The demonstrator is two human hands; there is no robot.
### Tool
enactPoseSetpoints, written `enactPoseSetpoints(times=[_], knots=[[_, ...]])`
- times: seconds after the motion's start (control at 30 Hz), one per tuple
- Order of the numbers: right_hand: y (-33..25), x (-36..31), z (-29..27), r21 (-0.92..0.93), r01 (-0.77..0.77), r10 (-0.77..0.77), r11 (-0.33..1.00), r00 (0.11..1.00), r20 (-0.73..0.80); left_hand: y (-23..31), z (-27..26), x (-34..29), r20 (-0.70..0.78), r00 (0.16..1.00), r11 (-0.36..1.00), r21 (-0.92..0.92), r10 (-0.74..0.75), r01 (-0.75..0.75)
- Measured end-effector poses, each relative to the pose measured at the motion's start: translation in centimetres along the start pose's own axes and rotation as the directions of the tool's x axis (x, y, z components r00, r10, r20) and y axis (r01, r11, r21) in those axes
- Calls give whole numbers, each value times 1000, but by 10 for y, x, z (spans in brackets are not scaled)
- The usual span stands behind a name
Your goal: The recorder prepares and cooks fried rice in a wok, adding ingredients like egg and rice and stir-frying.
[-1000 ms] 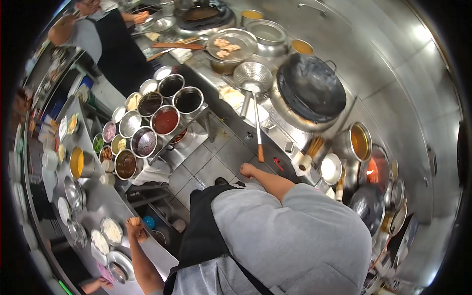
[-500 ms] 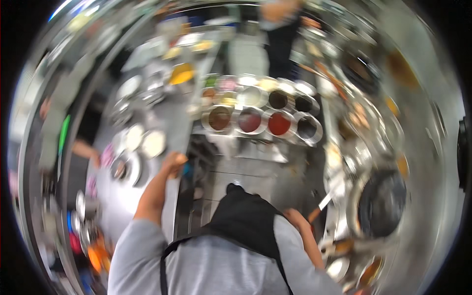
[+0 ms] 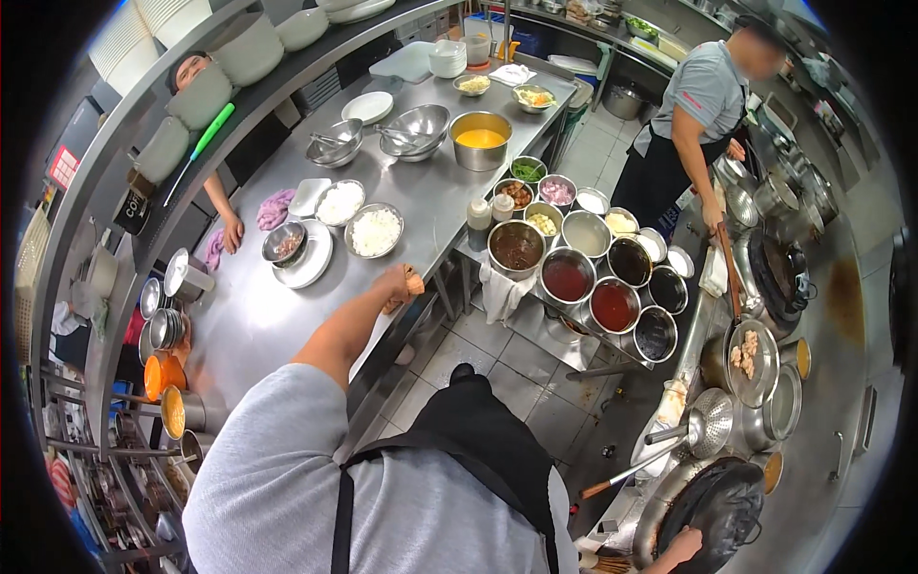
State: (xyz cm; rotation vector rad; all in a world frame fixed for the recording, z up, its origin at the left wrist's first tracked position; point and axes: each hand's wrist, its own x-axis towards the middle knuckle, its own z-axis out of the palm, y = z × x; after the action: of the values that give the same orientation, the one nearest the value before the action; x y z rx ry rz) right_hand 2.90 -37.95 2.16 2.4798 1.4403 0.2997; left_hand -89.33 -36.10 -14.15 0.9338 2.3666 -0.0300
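My left hand [image 3: 395,286] reaches out to the front edge of the long steel prep table [image 3: 258,325] and is closed on a small orange cloth [image 3: 414,283] pressed against that edge. A bowl of white rice [image 3: 375,231] stands just beyond it, and a plate with a small steel bowl [image 3: 290,246] lies further left. My right hand [image 3: 683,545] is low at the right, against the rim of a black wok [image 3: 719,507]. Its fingers are mostly cut off, so its grip is unclear.
A rack of round steel tubs with dark and red sauces [image 3: 590,280] stands right of the table. A pot of yellow liquid [image 3: 480,140] sits further back. A wire skimmer [image 3: 706,422] rests by the stove. One person [image 3: 693,105] works at the far woks, and another person's hand [image 3: 232,232] rests on the table's left side.
The view has swung from the stove round to the prep table. My left hand has gone out to the table's edge with the cloth, and my right hand has dropped to the wok.
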Motion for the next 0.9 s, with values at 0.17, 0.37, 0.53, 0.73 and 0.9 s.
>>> enactPoseSetpoints(times=[0.17, 0.37, 0.53, 0.73, 0.9], knots=[[-88, -9, -36, 712, 265, -202, 650, 964, -174, -1, -2, -10, 19, 1000, 1000, 23, -5, 5], [-260, -108, -57, 923, 302, -805, 239, 593, 15, 14, -10, -13, 11, 983, 983, -2, 182, -182], [-313, -148, 52, 882, 370, -887, 293, 449, 106, -11, 3, 32, 5, 942, 941, 55, 335, -335], [-272, -192, 236, 702, -30, -492, 712, 691, 529, -39, 23, 60, -56, 846, 846, -35, 530, -532], [-186, -236, 272, 229, -619, 216, 751, 558, 801, -4, 17, 44, 102, 956, 942, -228, 276, -247]])
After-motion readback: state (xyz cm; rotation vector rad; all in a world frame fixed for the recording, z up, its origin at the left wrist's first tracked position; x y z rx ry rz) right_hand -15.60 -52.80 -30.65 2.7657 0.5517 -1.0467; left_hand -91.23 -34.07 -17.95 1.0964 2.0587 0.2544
